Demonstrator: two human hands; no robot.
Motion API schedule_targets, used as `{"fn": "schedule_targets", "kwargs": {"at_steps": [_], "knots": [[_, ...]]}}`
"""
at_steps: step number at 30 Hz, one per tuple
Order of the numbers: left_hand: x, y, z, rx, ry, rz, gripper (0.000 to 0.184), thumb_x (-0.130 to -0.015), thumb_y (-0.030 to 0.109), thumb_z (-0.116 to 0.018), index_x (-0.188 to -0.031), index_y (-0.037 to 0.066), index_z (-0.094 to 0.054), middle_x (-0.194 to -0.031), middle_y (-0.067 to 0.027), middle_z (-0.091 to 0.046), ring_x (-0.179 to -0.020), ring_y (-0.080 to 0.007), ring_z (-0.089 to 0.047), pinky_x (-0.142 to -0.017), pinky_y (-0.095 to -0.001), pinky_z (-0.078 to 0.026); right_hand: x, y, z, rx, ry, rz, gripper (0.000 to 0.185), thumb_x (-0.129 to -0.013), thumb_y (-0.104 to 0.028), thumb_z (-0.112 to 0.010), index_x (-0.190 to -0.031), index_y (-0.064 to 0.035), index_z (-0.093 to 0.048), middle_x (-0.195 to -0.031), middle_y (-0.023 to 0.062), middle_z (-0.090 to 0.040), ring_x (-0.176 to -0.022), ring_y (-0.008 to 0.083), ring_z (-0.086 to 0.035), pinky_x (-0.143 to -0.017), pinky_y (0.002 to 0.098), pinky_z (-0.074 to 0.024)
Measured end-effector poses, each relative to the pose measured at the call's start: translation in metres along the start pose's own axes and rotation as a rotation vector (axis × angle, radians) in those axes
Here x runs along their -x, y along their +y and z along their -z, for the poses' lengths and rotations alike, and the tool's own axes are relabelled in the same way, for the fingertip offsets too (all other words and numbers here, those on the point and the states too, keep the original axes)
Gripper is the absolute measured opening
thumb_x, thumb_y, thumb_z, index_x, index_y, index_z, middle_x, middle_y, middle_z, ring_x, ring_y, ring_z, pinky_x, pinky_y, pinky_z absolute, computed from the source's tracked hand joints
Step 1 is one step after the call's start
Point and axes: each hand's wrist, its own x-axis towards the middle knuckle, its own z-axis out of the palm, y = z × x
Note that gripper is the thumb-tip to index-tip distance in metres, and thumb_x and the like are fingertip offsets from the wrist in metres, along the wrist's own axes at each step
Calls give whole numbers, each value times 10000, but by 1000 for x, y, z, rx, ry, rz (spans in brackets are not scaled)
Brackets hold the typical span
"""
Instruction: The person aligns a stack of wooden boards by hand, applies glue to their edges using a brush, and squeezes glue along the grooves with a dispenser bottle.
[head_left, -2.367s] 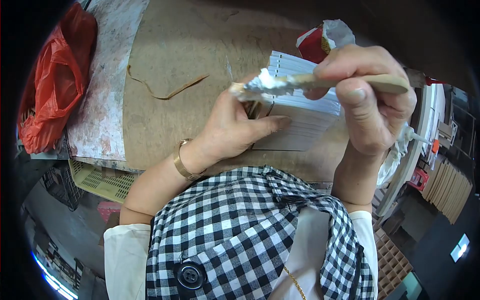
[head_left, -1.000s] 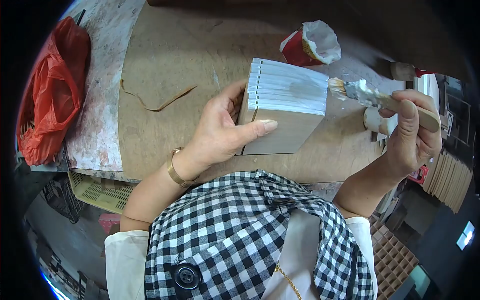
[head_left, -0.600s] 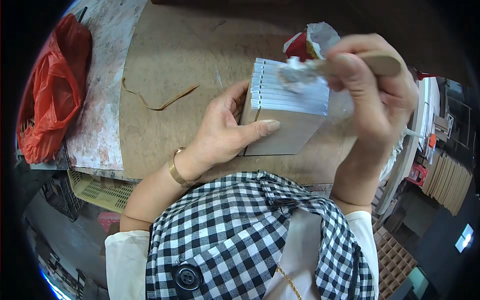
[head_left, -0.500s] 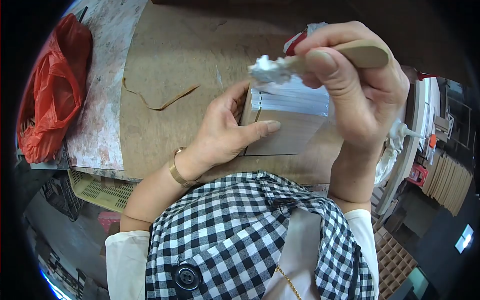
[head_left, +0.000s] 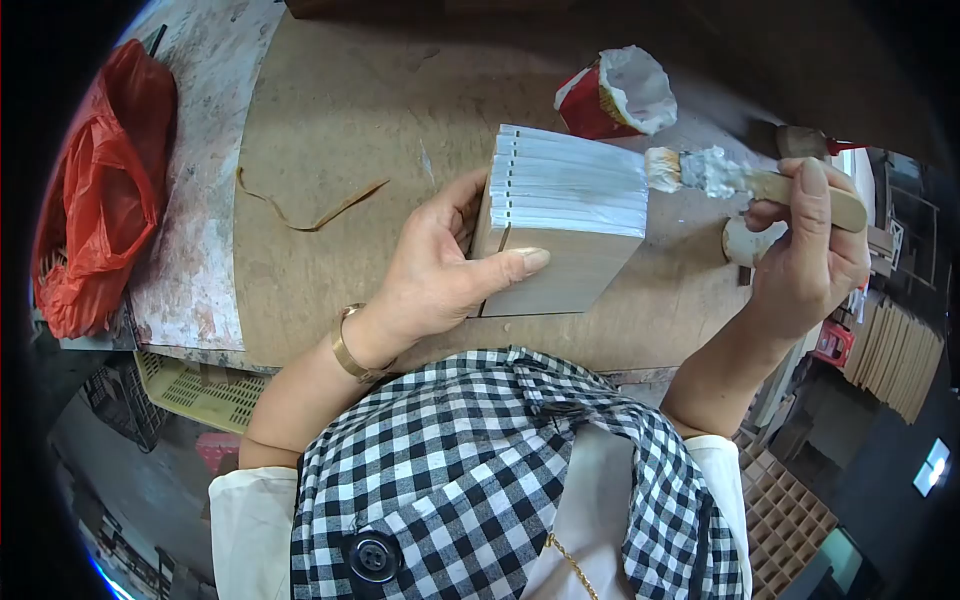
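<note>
My left hand (head_left: 440, 255) is wrapped round the left end of a block of stacked boards (head_left: 570, 265), its thumb on the near side. A wet-looking white coat covers the block's top edges, with a row of dark slots near the left end. My right hand (head_left: 815, 235) grips the wooden handle of a brush (head_left: 715, 172), clotted with white paste. The bristles are at the right edge of the coated face; whether they touch it I cannot tell. Beyond the block lies a red tub (head_left: 600, 105) with a white-crusted mouth.
A brown strip (head_left: 335, 210) lies on the board-topped table (head_left: 330, 290). At the far left is a red plastic bag (head_left: 105, 190). A white-crusted round container (head_left: 745, 240) stands near my right hand. A yellow crate (head_left: 205, 390) is below the table's left edge.
The brush and my right hand have moved from above the block's left part to its right edge, uncovering the white face and the red tub. My left hand keeps its hold on the block.
</note>
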Motion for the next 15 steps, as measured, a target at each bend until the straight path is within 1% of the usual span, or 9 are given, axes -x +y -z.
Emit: {"fn": "schedule_targets", "kwargs": {"at_steps": [6,10,12,13,15], "knots": [[0,-1,1,-1,-4,-6,614,-688,51,-702,-1213,-66,-405,-1095,-188,-543,-984,-232,-543,-885,-306,-428,-2,-1,-13,128,-14,43,133,-823,-112,-611,-792,16,-617,-635,60,-607,-457,87,-525,-426,155,-400],[0,1,0,3,2,11,613,-690,49,-699,-1214,-66,-404,-1100,-189,-541,-989,-231,-541,-884,-305,-428,-1,-2,-31,-13,-152,-27,126,-819,-113,-616,-794,10,-619,-606,53,-599,-442,81,-520,-410,156,-396],[0,0,0,30,5,15,611,-690,49,-699,-1214,-66,-406,-1101,-189,-541,-988,-231,-541,-883,-305,-428,2,-6,-44,-43,-219,-56,139,-829,-111,-576,-823,20,-623,-673,79,-603,-460,107,-511,-438,183,-399],[0,0,-1,57,6,19,610,-689,49,-699,-1213,-66,-407,-1101,-188,-542,-987,-230,-542,-882,-305,-429,4,-11,-54,-45,-219,-57,139,-829,-111,-576,-823,20,-623,-673,79,-603,-460,107,-511,-438,183,-399],[0,0,-1,113,2,27,608,-689,50,-699,-1211,-65,-410,-1102,-187,-543,-985,-230,-542,-880,-306,-430,6,-21,-73,-164,-278,-122,147,-840,-111,-563,-828,22,-622,-655,81,-600,-461,102,-518,-431,172,-397]]}}
